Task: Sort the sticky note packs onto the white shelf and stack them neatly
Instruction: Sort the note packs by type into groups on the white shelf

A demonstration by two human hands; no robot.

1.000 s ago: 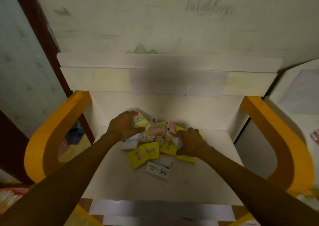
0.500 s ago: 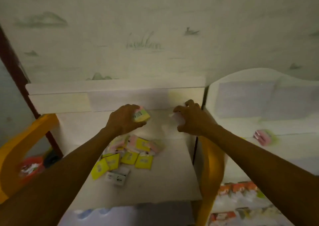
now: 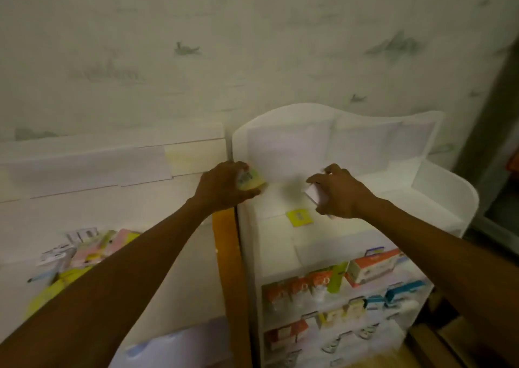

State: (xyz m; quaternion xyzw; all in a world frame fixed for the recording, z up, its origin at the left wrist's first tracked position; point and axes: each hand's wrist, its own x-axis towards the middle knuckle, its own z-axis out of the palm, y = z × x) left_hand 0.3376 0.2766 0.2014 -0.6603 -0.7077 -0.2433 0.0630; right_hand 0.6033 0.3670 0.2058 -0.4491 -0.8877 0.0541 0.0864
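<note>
yellow pack [image 3: 299, 218] lies flat, apparently alone, on white shelf [image 3: 438, 182].

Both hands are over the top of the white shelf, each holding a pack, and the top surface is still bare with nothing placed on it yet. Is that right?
Not quite. The head view shows one yellow pack already lying flat on top of the white shelf. The rest holds: the left hand has a grip on a pastel pack and the right hand on a pale pack, both over the shelf top.

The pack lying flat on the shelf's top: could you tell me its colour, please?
Yellow pack, clearest in the head view.
</note>
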